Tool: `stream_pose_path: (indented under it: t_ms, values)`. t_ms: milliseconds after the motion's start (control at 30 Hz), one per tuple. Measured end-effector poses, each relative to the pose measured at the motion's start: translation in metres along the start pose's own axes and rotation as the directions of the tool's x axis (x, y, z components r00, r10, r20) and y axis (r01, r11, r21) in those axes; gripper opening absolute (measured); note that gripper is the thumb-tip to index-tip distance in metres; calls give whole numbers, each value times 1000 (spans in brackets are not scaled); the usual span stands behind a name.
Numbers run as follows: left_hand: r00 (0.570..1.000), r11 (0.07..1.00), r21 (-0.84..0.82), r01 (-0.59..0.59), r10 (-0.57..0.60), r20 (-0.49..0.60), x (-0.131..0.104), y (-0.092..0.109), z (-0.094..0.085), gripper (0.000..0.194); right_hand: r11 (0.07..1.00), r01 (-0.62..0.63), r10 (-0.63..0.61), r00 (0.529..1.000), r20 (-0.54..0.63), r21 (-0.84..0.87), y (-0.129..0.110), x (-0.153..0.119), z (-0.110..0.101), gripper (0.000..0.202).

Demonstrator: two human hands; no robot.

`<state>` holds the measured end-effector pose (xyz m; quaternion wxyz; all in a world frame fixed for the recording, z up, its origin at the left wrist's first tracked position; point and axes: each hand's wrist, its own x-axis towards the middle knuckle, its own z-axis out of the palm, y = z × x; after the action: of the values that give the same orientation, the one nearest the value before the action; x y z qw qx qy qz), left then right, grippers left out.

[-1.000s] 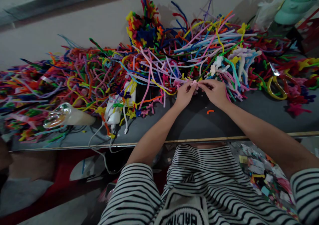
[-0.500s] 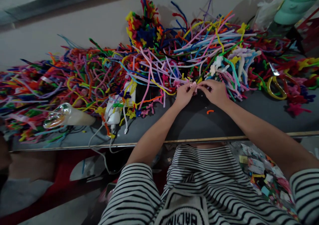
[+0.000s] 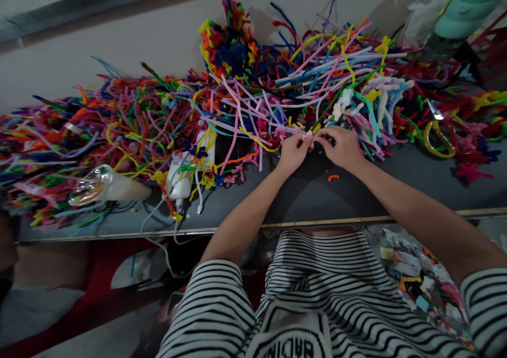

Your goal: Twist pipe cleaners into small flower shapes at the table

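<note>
Near the middle of the table, a small pale pink fuzzy piece is pinched in the fingers of my left hand. My right hand is just to its right, with thumb and forefinger pressed together at the piece's right side. The fingertips of both hands nearly meet there. A long heap of coloured fuzzy stems lies directly behind them. A short orange bit rests on the dark table below my right hand.
Yellow-handled scissors lie to the right. On the left are a white power strip with cables hanging over the front edge, and a pale cone-shaped holder. A green cap-like object stands at the back right. Part of another person shows far left.
Both hands stay in almost the same place. The fingers of my right hand have shifted slightly around the pink piece.
</note>
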<state>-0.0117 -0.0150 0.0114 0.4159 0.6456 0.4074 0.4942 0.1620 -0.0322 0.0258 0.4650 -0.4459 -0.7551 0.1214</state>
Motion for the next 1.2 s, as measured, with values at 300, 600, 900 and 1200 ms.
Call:
stream_pose_path:
  t_ms: [300,600,900,1200]
  values:
    - [988,982,-187,20,-49,-149,3,-2,0,28,995,-37,45,995,-92,96,-4,1,1,27]
    - [989,980,-181,81,-101,-110,3,2,-2,27,992,-26,40,992,-117,120,2,2,2,21]
    - [999,991,-130,-29,23,-48,2,4,-3,39,993,-49,59,995,-86,112,0,3,0,28]
    - [999,990,-140,-25,22,-25,2,5,-4,46,991,-33,43,996,-72,132,2,5,-1,27]
